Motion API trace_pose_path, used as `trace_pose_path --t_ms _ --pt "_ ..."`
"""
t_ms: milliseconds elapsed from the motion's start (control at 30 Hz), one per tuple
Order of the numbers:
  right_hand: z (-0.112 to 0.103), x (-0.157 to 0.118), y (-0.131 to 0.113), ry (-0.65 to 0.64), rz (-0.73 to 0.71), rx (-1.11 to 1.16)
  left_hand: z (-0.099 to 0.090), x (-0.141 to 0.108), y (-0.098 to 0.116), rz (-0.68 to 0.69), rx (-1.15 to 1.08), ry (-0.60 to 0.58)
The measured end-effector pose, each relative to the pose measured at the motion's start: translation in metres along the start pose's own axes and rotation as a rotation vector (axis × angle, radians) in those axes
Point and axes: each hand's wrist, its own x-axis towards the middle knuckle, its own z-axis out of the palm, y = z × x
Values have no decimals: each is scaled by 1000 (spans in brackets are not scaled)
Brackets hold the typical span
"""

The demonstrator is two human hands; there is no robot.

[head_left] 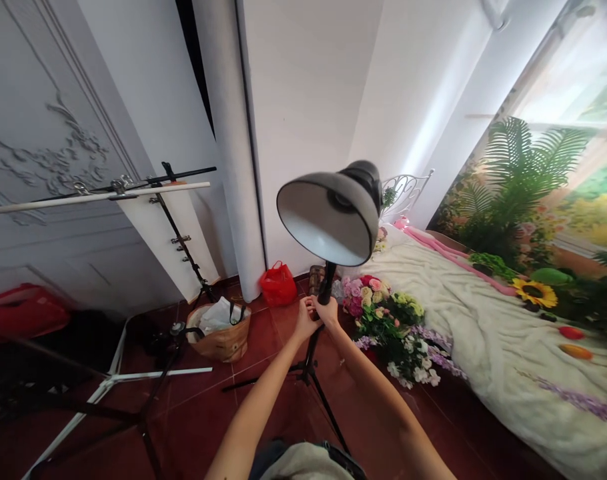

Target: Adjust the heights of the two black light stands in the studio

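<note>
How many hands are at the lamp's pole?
2: the left hand and the right hand, close together at the black pole below the lamp head. No other hand shows.

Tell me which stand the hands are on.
The black stand topped by the bowl-shaped reflector; the stand bearing the white bar, at left, is untouched.

Left-hand grip [306, 321], right-hand grip [328, 312] around black stand [312, 347] below lamp [328, 217]; flowers [375, 297] beside bed [483, 320].
</note>
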Motion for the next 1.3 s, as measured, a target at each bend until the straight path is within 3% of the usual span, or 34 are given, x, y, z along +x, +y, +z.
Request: trace_pose_path --t_ms 133,300,700,867,1100,1300 --pt "-6 11 -27 8 -90 159 20 13 0 37 63 -63" --pt "-15 12 -57 -1 -114 218 33 24 2 -88 171 -10" --pt "-20 14 -84 12 -102 277 37 26 -5 -106 270 8" --pt "-29 23 -109 -8 -114 292 38 30 -13 -79 303 -1" --pt "-45 38 -153 -17 -174 270 38 30 -9 -106 352 -10" --pt "-47 39 -163 -19 -188 237 42 34 -15 -121 391 14"
